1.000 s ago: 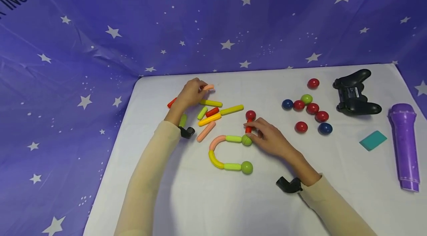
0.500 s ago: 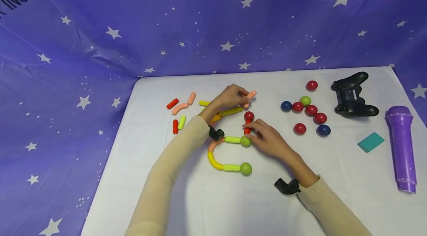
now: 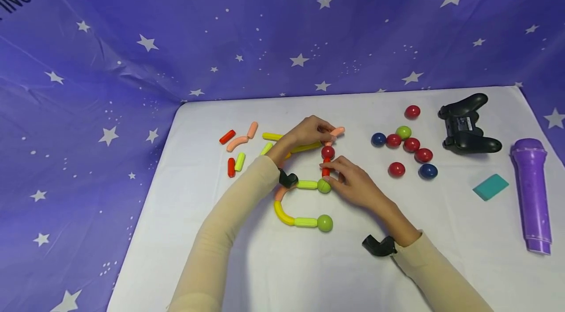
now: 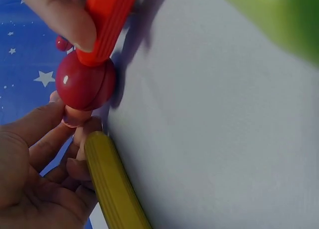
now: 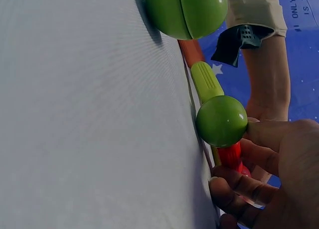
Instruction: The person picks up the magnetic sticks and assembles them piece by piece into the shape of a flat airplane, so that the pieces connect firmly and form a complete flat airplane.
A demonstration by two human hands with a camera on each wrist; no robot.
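My left hand (image 3: 309, 134) pinches a curved peach stick (image 3: 338, 131) behind a red ball (image 3: 328, 153). In the left wrist view, one end of that stick meets the ball. A short red stick (image 3: 325, 168) joins this ball to a green ball (image 3: 324, 185), and my right hand (image 3: 358, 185) grips it, thumb close by the green ball. From there a chain runs left through a light green stick (image 3: 307, 184), bends round through peach and yellow curved sticks (image 3: 282, 214), and returns along another light green stick (image 3: 305, 222) to a second green ball (image 3: 325, 223).
Several loose sticks, among them a red stick (image 3: 227, 136), lie left and behind the left forearm. At right are loose balls, including a blue ball (image 3: 428, 171), a black game controller (image 3: 465, 128), a teal block (image 3: 491, 187) and a purple tube (image 3: 531, 194).
My left hand has carried the curved peach stick rightward from the back left of the table and brought its end down to the red ball. My right hand has kept its grip on the red stick.
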